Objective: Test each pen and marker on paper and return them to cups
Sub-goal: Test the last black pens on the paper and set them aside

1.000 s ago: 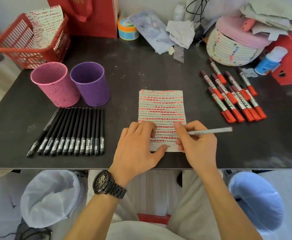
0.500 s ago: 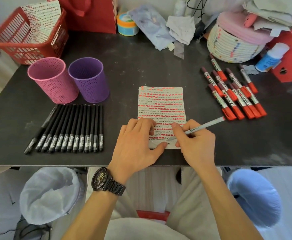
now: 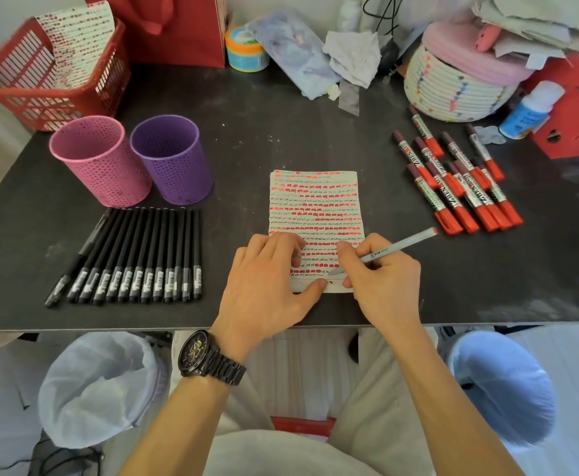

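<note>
Matte black tabletop (image 3: 281, 125) carries a small sheet of paper (image 3: 315, 201), whose bottom edge lies close to the table's front edge. Rows of red dashes and thin dark scribbles fill the sheet almost to its foot.

The left hand (image 3: 264, 280) lies flat on the paper's lower left part. Its fingers are stretched out and relaxed, and the thumb presses down by the bottom edge. At the paper's lower right corner, the right hand (image 3: 384, 280) pinches a slim white pen (image 3: 394, 247) between thumb and forefinger. The tip is down on the last unmarked strip, and the tail slants up and away to the right.

Left of the paper, the black pens (image 3: 137, 255) lie side by side in a tight, neat row. Beyond that row stand a pink cup (image 3: 99, 163) and a purple cup (image 3: 171, 159), both round and perforated, just beside each other. Right of the paper, the red markers (image 3: 459, 187), with white labels, lie in a loose overlapping cluster.

Bare tabletop shows as a strip on each side of the paper and as a wider stretch beyond its top edge. At the back, a red slatted basket (image 3: 41, 84) sits far to the paper's left and a coiled rope basket (image 3: 453, 94) far to its right.
</note>
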`<action>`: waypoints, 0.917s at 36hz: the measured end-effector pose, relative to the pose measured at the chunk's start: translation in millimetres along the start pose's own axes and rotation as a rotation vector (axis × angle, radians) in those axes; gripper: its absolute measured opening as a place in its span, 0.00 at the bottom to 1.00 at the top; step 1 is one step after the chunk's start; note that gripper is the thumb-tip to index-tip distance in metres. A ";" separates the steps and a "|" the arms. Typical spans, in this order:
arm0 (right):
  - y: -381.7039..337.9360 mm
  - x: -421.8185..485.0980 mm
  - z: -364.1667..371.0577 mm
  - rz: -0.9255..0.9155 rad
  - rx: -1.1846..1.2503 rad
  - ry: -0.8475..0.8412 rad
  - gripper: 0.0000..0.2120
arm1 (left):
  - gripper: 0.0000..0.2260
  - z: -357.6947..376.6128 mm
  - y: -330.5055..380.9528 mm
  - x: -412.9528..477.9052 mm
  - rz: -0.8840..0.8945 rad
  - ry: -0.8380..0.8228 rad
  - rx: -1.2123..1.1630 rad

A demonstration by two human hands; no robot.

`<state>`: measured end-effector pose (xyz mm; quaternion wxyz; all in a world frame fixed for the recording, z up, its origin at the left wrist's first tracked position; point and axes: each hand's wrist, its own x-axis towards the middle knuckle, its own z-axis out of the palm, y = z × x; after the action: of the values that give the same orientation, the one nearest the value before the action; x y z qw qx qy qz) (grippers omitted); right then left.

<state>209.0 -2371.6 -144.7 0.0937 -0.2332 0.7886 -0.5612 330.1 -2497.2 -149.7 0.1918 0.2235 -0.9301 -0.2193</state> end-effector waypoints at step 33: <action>2.0 -5.0 3.3 -0.031 -0.099 0.129 0.17 | 0.18 4.3 -5.3 2.2 -0.058 0.032 -0.019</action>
<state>214.2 -2371.5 -148.2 0.0224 -0.2132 0.8160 -0.5368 328.1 -2501.1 -155.4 0.2022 0.2517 -0.9180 -0.2302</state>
